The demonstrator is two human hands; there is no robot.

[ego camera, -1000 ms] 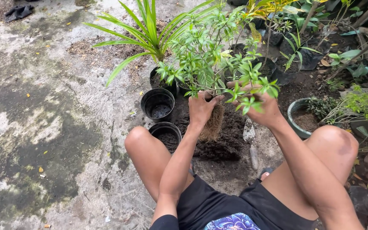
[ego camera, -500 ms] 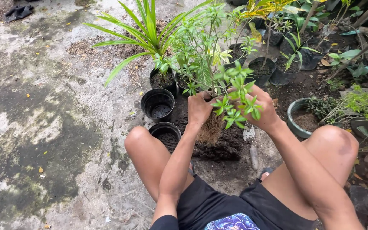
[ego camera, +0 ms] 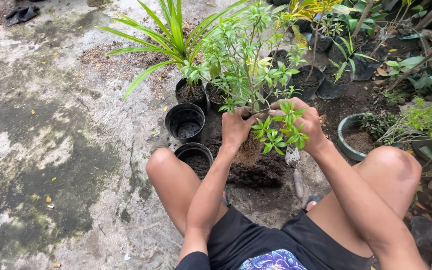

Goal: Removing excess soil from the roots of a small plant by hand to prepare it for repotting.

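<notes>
Both hands, left hand (ego camera: 236, 127) and right hand (ego camera: 303, 122), grip the leafy plant (ego camera: 248, 65) between them, root ball (ego camera: 248, 151) hanging below.

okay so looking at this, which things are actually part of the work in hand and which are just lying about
In use:
left hand and right hand, both gripping the leafy plant
its bare root ball, above the soil pile

Lying about:
trowel on the ground
two black pots
spiky potted plant
green pot
dark cloth
</notes>
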